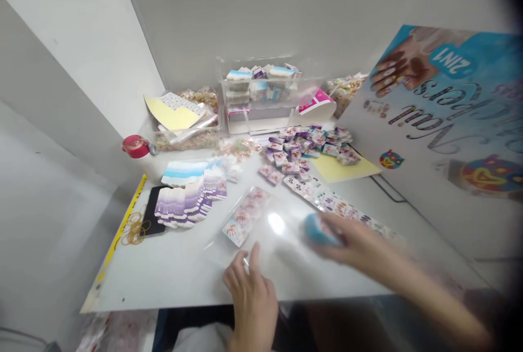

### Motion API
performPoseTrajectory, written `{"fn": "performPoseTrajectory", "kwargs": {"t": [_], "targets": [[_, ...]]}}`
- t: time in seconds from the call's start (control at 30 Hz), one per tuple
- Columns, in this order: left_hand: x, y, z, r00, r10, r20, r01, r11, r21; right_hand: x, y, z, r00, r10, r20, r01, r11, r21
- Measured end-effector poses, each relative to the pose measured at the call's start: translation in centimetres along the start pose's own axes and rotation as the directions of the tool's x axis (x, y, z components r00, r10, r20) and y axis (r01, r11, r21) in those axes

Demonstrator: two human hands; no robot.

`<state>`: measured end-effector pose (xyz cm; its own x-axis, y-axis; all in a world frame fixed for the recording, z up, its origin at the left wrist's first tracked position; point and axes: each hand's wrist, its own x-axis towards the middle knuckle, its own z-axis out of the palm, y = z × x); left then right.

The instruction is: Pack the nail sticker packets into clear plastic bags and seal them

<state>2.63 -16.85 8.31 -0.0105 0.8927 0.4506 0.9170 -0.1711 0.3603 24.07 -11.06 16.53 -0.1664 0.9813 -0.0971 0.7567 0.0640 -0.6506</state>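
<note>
My right hand (341, 240), blurred by motion, is closed around a small blue pack (319, 229) just above the table. My left hand (251, 284) rests near the table's front edge, thumb and fingers bent at the near side of a clear plastic bag (261, 237) and seemingly pinching it; the exact contact is hard to make out. A row of small packs printed with hands (245, 216) lies in the bag. Behind it are a heap of small purple and blue packs (300, 147) and a strip of nail stickers (333, 202).
Fanned purple and blue cards (190, 196) lie at left beside rubber bands (136, 229) and a yellow ruler (122, 226). A red-lidded bottle (137, 147) and clear bins (261, 93) stand at the back. A large printed board (433, 107) rises on the right.
</note>
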Motion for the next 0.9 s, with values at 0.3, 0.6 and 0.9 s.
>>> {"fn": "performPoseTrajectory", "kwargs": {"t": [0.3, 0.6, 0.9], "targets": [[-2.6, -5.6, -0.8, 0.970, -0.234, 0.059, 0.240, 0.901, -0.362, 0.2, -2.8, 14.7, 0.947, -0.284, 0.149, 0.260, 0.951, 0.165], [-2.5, -8.0, -1.6, 0.981, -0.141, -0.130, 0.084, 0.925, -0.370, 2.5, -4.2, 19.4, 0.902, -0.420, -0.103, 0.430, 0.846, 0.315], [-3.2, -7.7, -1.3, 0.986, -0.107, -0.125, 0.046, 0.909, -0.415, 3.1, -4.8, 18.8, 0.900, -0.414, -0.134, 0.432, 0.815, 0.386]]}}
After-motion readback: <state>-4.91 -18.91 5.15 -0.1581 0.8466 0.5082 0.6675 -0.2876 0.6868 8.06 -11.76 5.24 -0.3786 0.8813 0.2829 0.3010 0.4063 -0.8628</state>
